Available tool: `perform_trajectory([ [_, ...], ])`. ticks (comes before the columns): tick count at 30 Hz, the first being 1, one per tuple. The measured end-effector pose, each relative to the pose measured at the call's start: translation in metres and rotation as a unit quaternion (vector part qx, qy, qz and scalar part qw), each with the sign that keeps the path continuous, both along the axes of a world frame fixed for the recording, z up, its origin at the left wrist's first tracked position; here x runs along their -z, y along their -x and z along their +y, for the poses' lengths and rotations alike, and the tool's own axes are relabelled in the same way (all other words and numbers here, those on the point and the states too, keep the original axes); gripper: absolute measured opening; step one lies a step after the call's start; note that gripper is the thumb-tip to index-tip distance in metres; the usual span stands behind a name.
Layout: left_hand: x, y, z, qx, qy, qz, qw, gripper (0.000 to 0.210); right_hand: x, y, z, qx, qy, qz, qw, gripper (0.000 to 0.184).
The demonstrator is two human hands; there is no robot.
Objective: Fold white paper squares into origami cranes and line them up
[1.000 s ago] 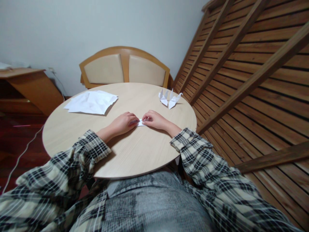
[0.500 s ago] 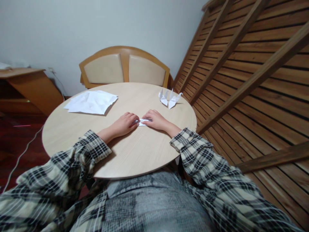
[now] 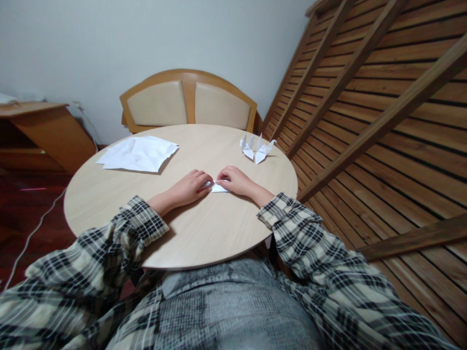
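Note:
A small piece of folded white paper (image 3: 220, 188) lies on the round table (image 3: 197, 228) between my two hands. My left hand (image 3: 193, 186) rests on the tabletop with its curled fingers closed on the paper's left end. From the other side, my right hand (image 3: 233, 180) pinches the paper's upper edge with thumb and forefinger. The fingers cover parts of the paper, so its full shape is hidden. Beyond my right hand, two white paper cranes (image 3: 257, 148) stand side by side.
White paper sheets (image 3: 140, 153) lie in a loose pile at the table's far left. Behind the table is a padded wooden headboard or chair back (image 3: 189, 99). A slatted wooden panel (image 3: 383, 121) leans along the right. On the left stands a wooden desk (image 3: 47, 131), with a white cable (image 3: 32, 236) on the floor.
My right hand's thumb and fingers have shifted up to the paper's top edge, baring more of its front. My left hand has moved only slightly; the cranes and sheets stay put.

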State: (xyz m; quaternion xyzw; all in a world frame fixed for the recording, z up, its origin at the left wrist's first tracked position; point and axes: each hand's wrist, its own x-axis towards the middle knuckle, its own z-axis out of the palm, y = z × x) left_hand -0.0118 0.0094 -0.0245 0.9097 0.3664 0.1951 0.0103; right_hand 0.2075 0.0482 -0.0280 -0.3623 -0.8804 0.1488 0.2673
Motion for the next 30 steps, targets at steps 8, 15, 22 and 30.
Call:
perform_trajectory([
  [8, -0.003, -0.002, -0.003, 0.0, -0.001, -0.007, 1.0, 0.017, -0.001, 0.001, -0.001, -0.014, 0.026, 0.046, 0.999, 0.004],
  [15, -0.006, -0.004, -0.005, -0.04, -0.024, -0.035, 0.998, 0.023, -0.004, 0.003, -0.007, -0.045, 0.049, 0.092, 0.994, 0.004],
  [22, -0.011, -0.006, -0.007, -0.029, -0.043, 0.008, 0.999, 0.005, -0.008, 0.004, -0.011, -0.06, 0.033, 0.065, 0.996, 0.008],
  [30, -0.01, -0.005, -0.008, -0.002, -0.041, 0.011, 0.999, 0.009, -0.01, 0.003, -0.014, -0.085, 0.045, 0.024, 0.995, 0.01],
])
